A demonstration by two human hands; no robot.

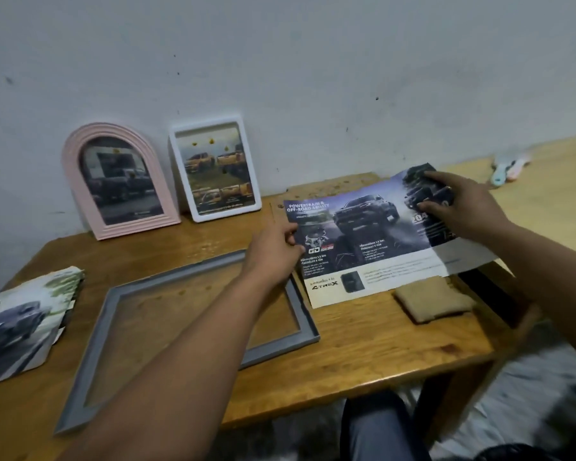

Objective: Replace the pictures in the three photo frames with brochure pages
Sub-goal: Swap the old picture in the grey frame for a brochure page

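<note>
A wide brochure page [366, 234] printed with dark trucks lies on the right half of the wooden table [363, 341]. My left hand [273, 247] pinches its left edge. My right hand [459, 207] presses on its far right end, which is curled up. A grey rectangular frame [300, 314] lies flat in front of me with no picture in it, partly under my left forearm. A pink arched frame [113, 184] and a white frame [213, 171] stand against the wall, each holding a truck picture.
The brochure stack [24, 321] lies at the table's left edge. A tan folded cloth [433, 302] sits by the page's near right corner. Small pastel items [509, 169] lie on the lighter surface at the far right. My knee [379, 430] is under the table's front edge.
</note>
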